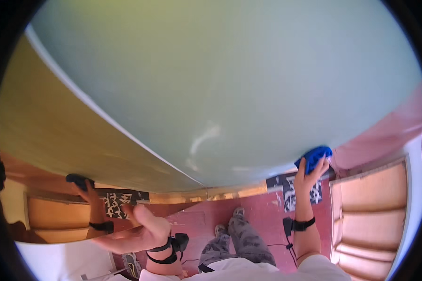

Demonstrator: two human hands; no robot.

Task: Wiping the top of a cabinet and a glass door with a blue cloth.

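My right hand [310,175] presses a crumpled blue cloth [313,158] against the lower right part of a large, pale green glossy panel [239,87]. Its fingers spread over the cloth. At the lower left, my left hand [140,230] holds the near edge of a brownish reflective panel [74,130], thumb on the shiny side and fingers along the outside. This panel mirrors my right hand, the cloth and the surroundings. A pale strip [102,110] runs down the seam where the two panels meet. Both wrists carry black straps with small devices.
Open wooden shelving [371,210] stands at the right, beside a pinkish glossy surface [376,140]. A black-and-white patterned mat [290,195] lies on the red floor [256,214]. My legs and shoes are below; a thin cable hangs near my right arm.
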